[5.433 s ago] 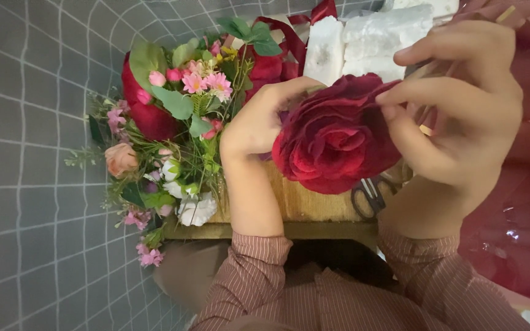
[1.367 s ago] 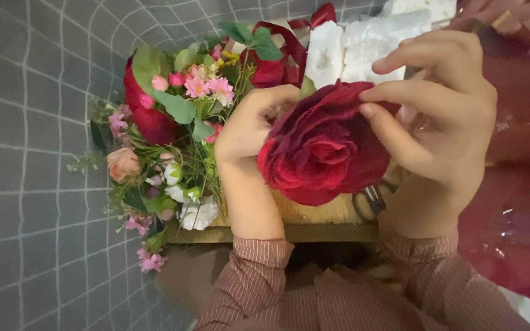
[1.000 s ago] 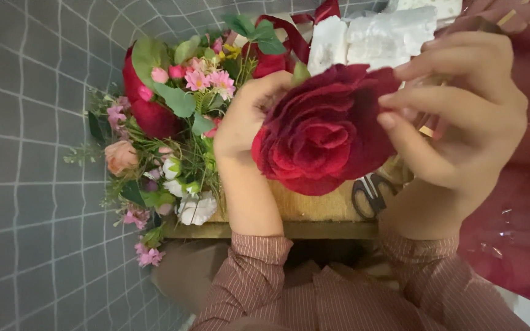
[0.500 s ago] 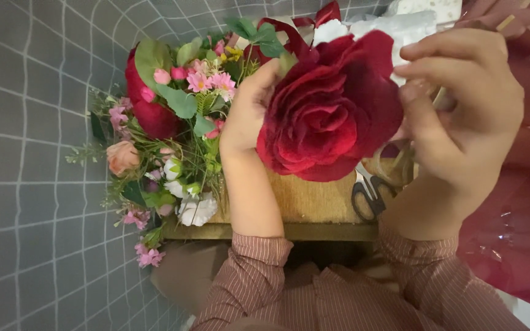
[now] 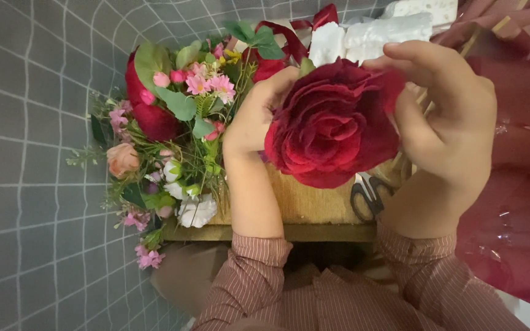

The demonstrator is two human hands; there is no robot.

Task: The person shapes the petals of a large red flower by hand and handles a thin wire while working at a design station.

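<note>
I have a large dark red fabric rose [image 5: 332, 125] held between both hands, its open face turned up toward my camera, so its axis runs roughly along my line of sight; any stem is hidden behind the bloom. My left hand [image 5: 257, 116] is curled against the bloom's left edge, fingers pressed into the outer petals. My right hand [image 5: 452, 132] clasps the right edge, thumb and fingertips pinching the soft, ruffled petals. Under the grip lies a flat wooden board [image 5: 305, 205], with black-handled scissors [image 5: 369, 193] just right of the bloom's lower rim. Left of my left hand sits a mixed bouquet of small pink, white and peach artificial flowers [image 5: 173, 135] with green leaves. Beyond the grip are white foam blocks [image 5: 375, 34].
</note>
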